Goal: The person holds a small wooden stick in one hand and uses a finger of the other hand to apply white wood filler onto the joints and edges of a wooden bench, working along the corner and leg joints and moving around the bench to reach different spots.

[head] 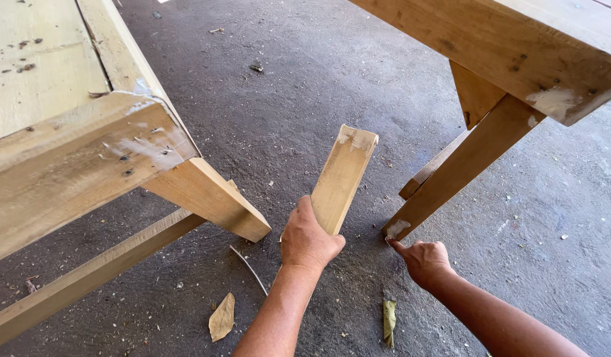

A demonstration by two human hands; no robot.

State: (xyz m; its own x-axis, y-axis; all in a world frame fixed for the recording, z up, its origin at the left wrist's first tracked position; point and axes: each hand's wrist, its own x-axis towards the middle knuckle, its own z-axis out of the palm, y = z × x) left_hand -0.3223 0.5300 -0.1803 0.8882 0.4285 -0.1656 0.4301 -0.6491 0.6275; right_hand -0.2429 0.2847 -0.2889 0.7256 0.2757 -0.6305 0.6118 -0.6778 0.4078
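Observation:
My left hand grips a short flat wooden board by its lower end, holding it tilted up above the floor. My right hand is down at the floor, with its index finger touching the foot of a slanted wooden leg. That leg belongs to the wooden bench at the upper right. The board stands between this bench and another wooden bench on the left.
The left bench has a slanted leg and a low rail near the floor. Dry leaves and a thin twig lie on the dark concrete floor, which is strewn with sawdust and chips.

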